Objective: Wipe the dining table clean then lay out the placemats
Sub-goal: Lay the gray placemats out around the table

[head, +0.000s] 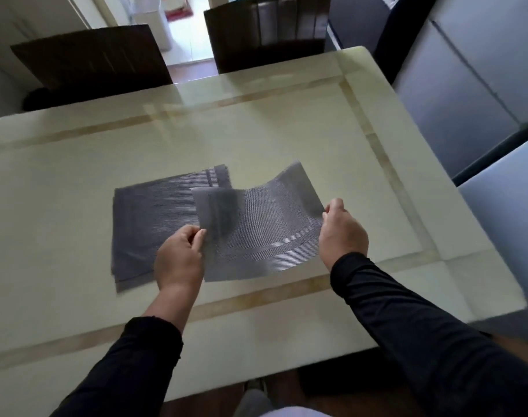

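A grey woven placemat [256,224] hangs above the cream dining table [76,176], sagging in the middle. My left hand [180,257] pinches its left edge and my right hand [342,233] pinches its right edge. Under and to the left of it a small stack of matching grey placemats [148,218] lies flat on the table's middle; the lifted mat covers the stack's right part.
Two dark wooden chairs [91,55] [265,31] stand at the table's far side. Grey cabinets [467,85] run along the right, close to the table's right edge. Another chair seat [331,383] shows under the near edge.
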